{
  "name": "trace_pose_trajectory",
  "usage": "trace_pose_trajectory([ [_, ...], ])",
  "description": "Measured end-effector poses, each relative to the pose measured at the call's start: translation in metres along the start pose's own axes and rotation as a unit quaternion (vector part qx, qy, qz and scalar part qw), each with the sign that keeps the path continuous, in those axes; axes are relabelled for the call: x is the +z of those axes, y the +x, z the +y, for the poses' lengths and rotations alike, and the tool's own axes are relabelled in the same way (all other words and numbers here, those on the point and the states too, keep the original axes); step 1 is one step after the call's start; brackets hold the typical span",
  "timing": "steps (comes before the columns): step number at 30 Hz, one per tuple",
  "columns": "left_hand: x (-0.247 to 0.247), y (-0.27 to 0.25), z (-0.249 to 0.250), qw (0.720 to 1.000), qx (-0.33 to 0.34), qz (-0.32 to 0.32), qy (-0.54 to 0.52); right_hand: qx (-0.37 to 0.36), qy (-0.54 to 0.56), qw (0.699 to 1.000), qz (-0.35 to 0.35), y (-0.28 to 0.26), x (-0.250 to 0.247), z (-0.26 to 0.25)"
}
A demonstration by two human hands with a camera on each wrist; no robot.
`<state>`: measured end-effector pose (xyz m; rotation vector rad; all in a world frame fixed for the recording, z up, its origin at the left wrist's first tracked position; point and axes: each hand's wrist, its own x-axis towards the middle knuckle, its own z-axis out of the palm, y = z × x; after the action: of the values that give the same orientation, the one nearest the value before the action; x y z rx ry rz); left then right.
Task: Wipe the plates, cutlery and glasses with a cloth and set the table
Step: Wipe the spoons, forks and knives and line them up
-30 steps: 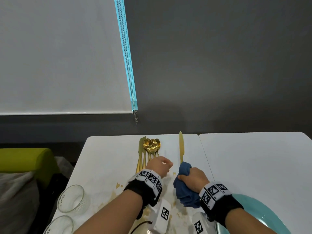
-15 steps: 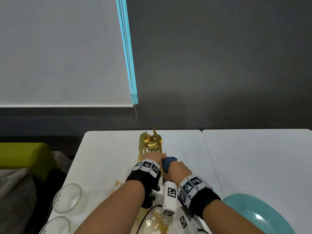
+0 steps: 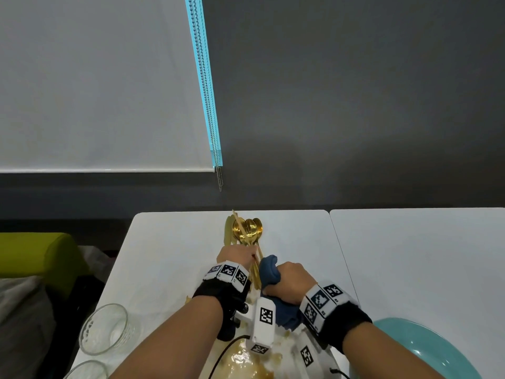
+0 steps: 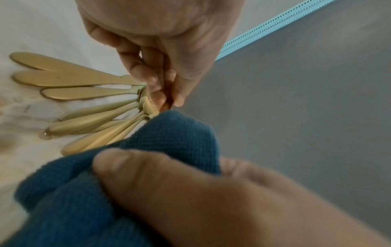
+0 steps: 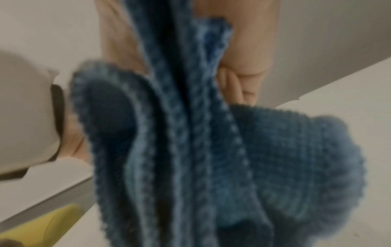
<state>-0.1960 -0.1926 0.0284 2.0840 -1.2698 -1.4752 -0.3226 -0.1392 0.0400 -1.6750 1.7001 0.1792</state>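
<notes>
Gold cutlery, matte and fanned out on white counter, spoon bowls stacked at far end, handles spread toward near edge. Left hand pinching one thin gold piece, lifted at a tilt above the pile. Right hand clenched round bunched blue cloth, just beside the handles. Two glasses at left edge; teal plate at right. Brown smears on counter near wrists.
</notes>
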Motion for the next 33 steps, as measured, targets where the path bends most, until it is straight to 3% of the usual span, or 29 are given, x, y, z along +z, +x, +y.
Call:
trace_pose_trajectory([
  [2,-0.002,0.006,-0.002,0.999,0.002,-0.004,-0.047,0.024,0.112,0.993,-0.014,-0.004,-0.006,0.009],
  [5,0.000,0.009,-0.005,0.993,0.023,-0.039,-0.112,0.065,0.293,0.954,-0.023,-0.002,-0.011,0.021],
  [9,0.015,0.002,-0.009,0.984,0.042,-0.095,-0.145,0.074,0.394,0.916,-0.017,0.010,-0.008,0.018],
  [13,0.017,0.002,-0.011,0.984,0.039,-0.073,-0.159,0.067,0.305,0.949,-0.032,0.010,-0.001,0.012],
  [16,0.004,0.003,-0.006,0.994,0.017,-0.035,-0.104,0.056,0.195,0.977,-0.071,0.005,0.005,0.010],
  [18,-0.014,0.014,-0.009,0.997,0.032,0.041,-0.060,0.049,0.145,0.985,-0.077,0.003,0.006,0.011],
  [20,-0.030,0.027,-0.010,0.998,0.003,0.066,-0.016,0.050,0.139,0.987,-0.055,0.000,0.004,0.014],
  [21,-0.037,0.030,-0.013,0.996,0.001,0.065,0.056,0.054,0.147,0.987,-0.040,-0.001,0.001,0.016],
  [25,-0.042,0.053,-0.032,0.966,-0.012,0.011,0.257,0.067,0.169,0.983,-0.005,-0.001,-0.008,0.025],
  [33,-0.017,0.082,-0.053,0.951,-0.038,0.068,0.298,0.077,0.157,0.985,0.005,0.003,-0.009,0.030],
])
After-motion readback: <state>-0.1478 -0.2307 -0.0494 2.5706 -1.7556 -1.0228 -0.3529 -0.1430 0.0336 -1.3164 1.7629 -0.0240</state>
